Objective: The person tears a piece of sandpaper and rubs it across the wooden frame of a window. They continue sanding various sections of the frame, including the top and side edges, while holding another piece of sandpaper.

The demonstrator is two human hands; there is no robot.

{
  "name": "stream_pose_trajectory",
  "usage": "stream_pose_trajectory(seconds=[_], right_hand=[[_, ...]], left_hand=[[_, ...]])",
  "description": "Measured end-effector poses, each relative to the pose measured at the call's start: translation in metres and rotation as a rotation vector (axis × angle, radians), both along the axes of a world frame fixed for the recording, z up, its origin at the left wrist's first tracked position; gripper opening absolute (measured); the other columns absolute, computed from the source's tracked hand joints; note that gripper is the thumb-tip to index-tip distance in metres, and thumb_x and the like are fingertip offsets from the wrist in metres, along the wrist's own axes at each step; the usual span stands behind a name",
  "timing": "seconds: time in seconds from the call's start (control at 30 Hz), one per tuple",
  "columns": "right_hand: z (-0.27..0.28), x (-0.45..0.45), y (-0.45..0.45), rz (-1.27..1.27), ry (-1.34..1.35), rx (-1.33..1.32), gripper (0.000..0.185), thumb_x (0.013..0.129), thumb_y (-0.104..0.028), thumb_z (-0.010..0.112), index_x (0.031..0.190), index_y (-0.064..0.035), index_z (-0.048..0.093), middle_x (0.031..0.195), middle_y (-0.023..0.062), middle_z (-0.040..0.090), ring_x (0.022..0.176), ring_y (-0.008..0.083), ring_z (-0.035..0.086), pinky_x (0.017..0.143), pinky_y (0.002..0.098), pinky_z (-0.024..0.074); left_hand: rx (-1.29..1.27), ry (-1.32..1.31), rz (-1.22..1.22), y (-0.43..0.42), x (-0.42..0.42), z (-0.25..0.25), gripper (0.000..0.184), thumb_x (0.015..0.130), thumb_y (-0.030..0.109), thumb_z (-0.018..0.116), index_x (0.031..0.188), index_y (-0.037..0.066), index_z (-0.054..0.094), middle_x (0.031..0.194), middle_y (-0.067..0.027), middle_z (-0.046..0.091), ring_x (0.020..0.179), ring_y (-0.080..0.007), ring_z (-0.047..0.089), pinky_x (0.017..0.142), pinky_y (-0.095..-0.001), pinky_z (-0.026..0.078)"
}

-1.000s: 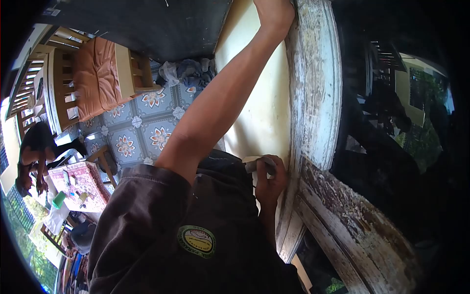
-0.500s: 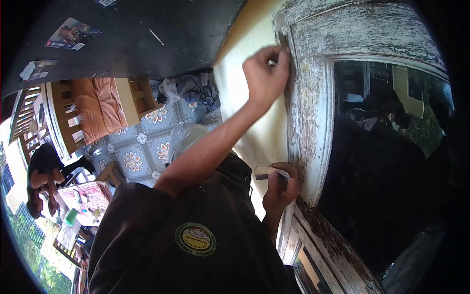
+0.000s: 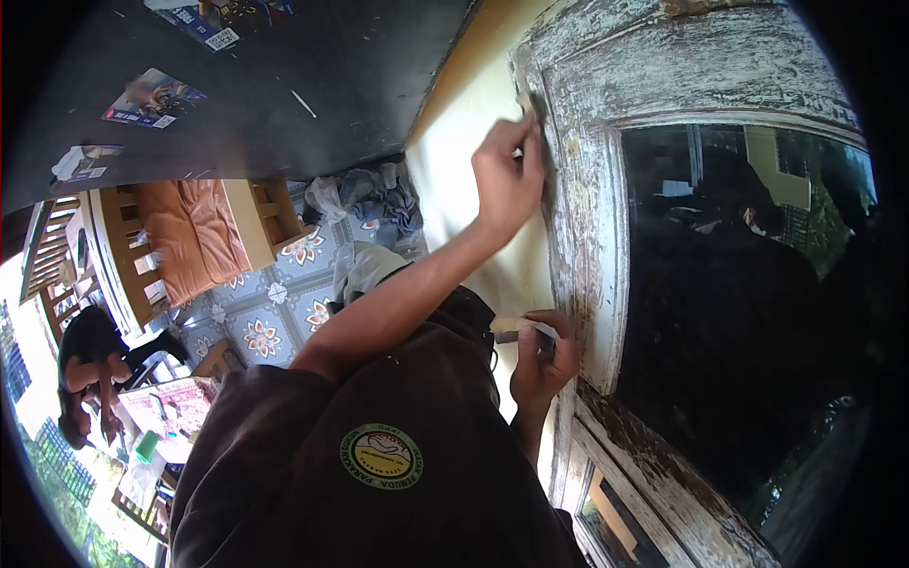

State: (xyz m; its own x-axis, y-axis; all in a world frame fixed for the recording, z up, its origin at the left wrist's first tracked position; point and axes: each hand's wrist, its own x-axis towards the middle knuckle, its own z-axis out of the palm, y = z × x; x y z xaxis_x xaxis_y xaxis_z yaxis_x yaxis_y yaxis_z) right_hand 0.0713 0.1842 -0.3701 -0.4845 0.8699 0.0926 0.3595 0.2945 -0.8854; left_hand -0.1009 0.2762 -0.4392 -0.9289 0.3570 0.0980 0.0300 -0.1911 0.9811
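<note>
My left hand [image 3: 508, 180] is raised at the edge of the window frame [image 3: 587, 189], whose white paint is worn and flaking. Its fingers pinch a small, thin tan piece [image 3: 525, 102] that looks like sandpaper, against the frame's outer edge beside the cream wall. Lower down, my right hand [image 3: 544, 364] is closed around a folded sheet of sandpaper [image 3: 516, 327], tan on one face and grey on the other. That hand is close to the frame's side. Dark glass [image 3: 729, 303] with reflections fills the frame.
Alongside stands a black wall [image 3: 331, 57] with posters [image 3: 156, 97]. A wooden chair with orange cushions [image 3: 194, 237] is on the patterned tile floor [image 3: 260, 336], near a heap of cloth [image 3: 374, 199]. Another person [image 3: 90, 369] is by a table [image 3: 170, 402].
My left hand has moved slightly down and left in the view, still pinching its piece at the frame edge. The view has shifted a little; my right hand keeps its hold.
</note>
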Motion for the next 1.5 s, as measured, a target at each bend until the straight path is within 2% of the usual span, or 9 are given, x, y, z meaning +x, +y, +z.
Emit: stream_pose_trajectory(seconds=[0.1,0.27,0.4,0.6,0.77,0.97,1.17,1.33,1.5], right_hand=[[0.0,-0.002,-0.002,0.0,0.037,-0.005,0.008,0.082,0.002,0.059,0.09,0.0032,0.059,0.08,0.012,0.062,0.07,0.0164,0.062,0.062,0.025,0.0496],[-0.002,-0.009,-0.005,0.012,0.076,0.029,0.008,0.082,0.003,0.059,0.09,0.0036,0.059,0.08,0.0121,0.062,0.073,0.0166,0.062,0.06,0.0244,0.0501],[0.004,-0.016,-0.004,0.034,-0.045,-0.003,0.009,0.082,0.002,0.06,0.091,0.004,0.059,0.08,0.0131,0.062,0.073,0.0168,0.063,0.061,0.0247,0.0499],[0.005,-0.015,-0.007,0.048,0.005,0.032,0.009,0.083,0.002,0.059,0.091,0.0038,0.059,0.078,0.013,0.062,0.071,0.0159,0.062,0.063,0.0264,0.0496],[0.003,-0.015,-0.008,0.014,-0.048,-0.124,0.012,0.085,-0.005,0.061,0.094,0.0026,0.06,0.092,0.0094,0.062,0.077,0.0116,0.057,0.068,0.023,0.0443],[0.004,-0.021,-0.003,0.065,-0.032,0.059,0.006,0.083,0.002,0.059,0.088,0.0034,0.059,0.077,0.0123,0.062,0.069,0.0163,0.062,0.062,0.0256,0.0499],[0.0,-0.026,-0.003,0.069,-0.076,0.01,0.007,0.081,0.003,0.06,0.088,0.0033,0.06,0.078,0.013,0.062,0.069,0.0178,0.062,0.062,0.0262,0.0496],[0.003,-0.033,-0.002,0.107,-0.039,0.022,0.005,0.083,0.002,0.058,0.088,0.0042,0.06,0.079,0.0138,0.062,0.07,0.0187,0.062,0.063,0.0262,0.05],[-0.001,-0.028,-0.008,0.059,-0.022,-0.015,0.006,0.083,0.003,0.059,0.088,0.0041,0.06,0.079,0.0141,0.062,0.069,0.0193,0.062,0.063,0.0268,0.0497]], left_hand=[[-0.037,0.084,0.123,0.033,-0.048,0.0,0.021,0.085,0.001,0.054,0.101,-0.006,0.064,0.074,-0.0182,0.056,0.062,-0.0259,0.057,0.059,-0.0355,0.044],[-0.117,0.233,-0.038,0.007,-0.034,-0.012,0.019,0.088,0.004,0.055,0.101,-0.006,0.065,0.07,-0.0147,0.058,0.062,-0.0176,0.056,0.057,-0.0308,0.044],[-0.03,-0.025,-0.221,-0.015,0.008,-0.012,0.028,0.086,-0.003,0.05,0.112,-0.006,0.06,0.075,-0.0177,0.051,0.063,-0.0213,0.053,0.059,-0.0319,0.043],[-0.127,0.237,-0.022,0.024,-0.044,0.005,0.048,0.082,-0.008,0.041,0.129,-0.007,0.044,0.079,-0.0201,0.044,0.069,-0.0334,0.048,0.065,-0.0405,0.042],[-0.136,0.2,-0.283,-0.016,0.001,-0.003,0.055,0.08,-0.009,0.042,0.135,-0.004,0.039,0.085,-0.0208,0.046,0.075,-0.0338,0.052,0.072,-0.0391,0.045],[-0.03,0.284,-0.003,0.028,-0.048,0.017,0.045,0.08,-0.005,0.041,0.125,-0.004,0.049,0.08,-0.0218,0.045,0.069,-0.0362,0.048,0.065,-0.0408,0.041],[-0.132,0.223,-0.281,-0.017,-0.006,0.002,0.054,0.079,-0.009,0.041,0.132,-0.003,0.044,0.086,-0.0209,0.05,0.075,-0.0362,0.055,0.071,-0.0414,0.046],[-0.104,0.264,-0.088,0.014,-0.042,0.009,0.044,0.08,-0.005,0.043,0.123,-0.001,0.052,0.085,-0.0224,0.05,0.074,-0.0388,0.053,0.068,-0.043,0.043],[-0.141,0.204,-0.19,-0.001,-0.035,-0.007,0.046,0.081,-0.006,0.042,0.125,0.0,0.053,0.076,-0.0189,0.047,0.068,-0.0343,0.051,0.065,-0.0399,0.043]])
